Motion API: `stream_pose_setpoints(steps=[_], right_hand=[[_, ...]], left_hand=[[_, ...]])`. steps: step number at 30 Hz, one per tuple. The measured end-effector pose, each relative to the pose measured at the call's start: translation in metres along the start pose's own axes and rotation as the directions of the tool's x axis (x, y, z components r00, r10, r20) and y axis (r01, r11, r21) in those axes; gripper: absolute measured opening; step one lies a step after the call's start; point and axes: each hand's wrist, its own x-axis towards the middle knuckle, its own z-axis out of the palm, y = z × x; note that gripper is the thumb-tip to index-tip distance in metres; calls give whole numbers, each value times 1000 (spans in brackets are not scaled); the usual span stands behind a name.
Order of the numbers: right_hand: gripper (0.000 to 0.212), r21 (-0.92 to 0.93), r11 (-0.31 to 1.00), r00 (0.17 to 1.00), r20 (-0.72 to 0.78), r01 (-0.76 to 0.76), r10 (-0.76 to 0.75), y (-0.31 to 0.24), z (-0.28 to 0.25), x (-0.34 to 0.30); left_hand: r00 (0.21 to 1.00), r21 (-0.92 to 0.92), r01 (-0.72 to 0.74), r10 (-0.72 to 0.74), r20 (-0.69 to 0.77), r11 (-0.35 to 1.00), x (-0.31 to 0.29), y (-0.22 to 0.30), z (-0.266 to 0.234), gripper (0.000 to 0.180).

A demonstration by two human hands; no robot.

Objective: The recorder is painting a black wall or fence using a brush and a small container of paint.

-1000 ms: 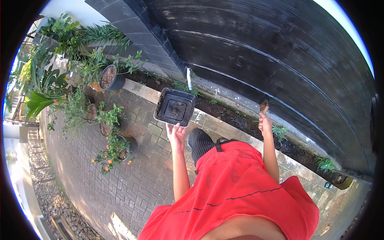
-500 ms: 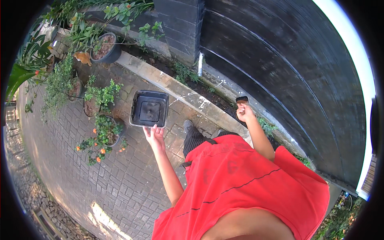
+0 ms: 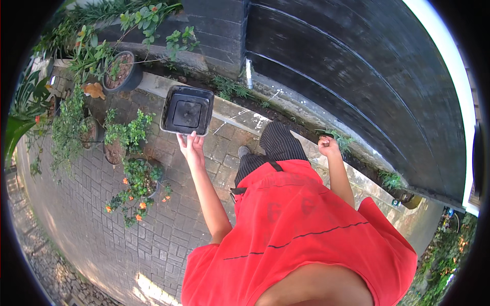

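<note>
My left hand (image 3: 192, 148) grips the near rim of a square black plastic tub (image 3: 187, 109), thumb and fingers at its edge. The tub hangs over the paving beside the low kerb, tipped so that I see its dark inside. At the right, my right hand (image 3: 328, 146) is closed round a paintbrush (image 3: 324, 133). Only a dark bit of the brush shows beyond the fingers; its handle is hidden. This hand is over the planting strip, apart from the dark wall (image 3: 326, 71).
A pale kerb (image 3: 235, 113) with white splashes borders a soil strip with small weeds. A white pipe stub (image 3: 249, 74) juts out by the wall corner. Several potted plants, including a large grey pot (image 3: 133, 76), stand left on the brick paving (image 3: 143, 245).
My right hand has come lower and away from the wall with the brush. My left hand has raised the tub toward the kerb. One leg now comes up over the kerb.
</note>
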Motion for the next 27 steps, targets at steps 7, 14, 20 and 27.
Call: stream_pose_setpoints(steps=[7, 14, 20, 27], right_hand=[[17, 88, 976, 973, -143, 197, -183, -5, -47, -27], [12, -503, 617, 784, 240, 605, -572, 37, -4, -90], [34, -617, 134, 606, 667, 775, -434, 74, 123, -171], [25, -382, -307, 381, 922, 872, -66, 129, 189, -193]], left_hand=[[949, 9, 173, -169, 267, 985, 2, -23, 59, 67], [811, 92, 258, -267, 521, 962, 5, -26, 102, 61], [799, 177, 154, -228, 557, 972, 12, -27, 113, 57], [840, 180, 48, -137, 525, 983, 9, -21, 118, 60]])
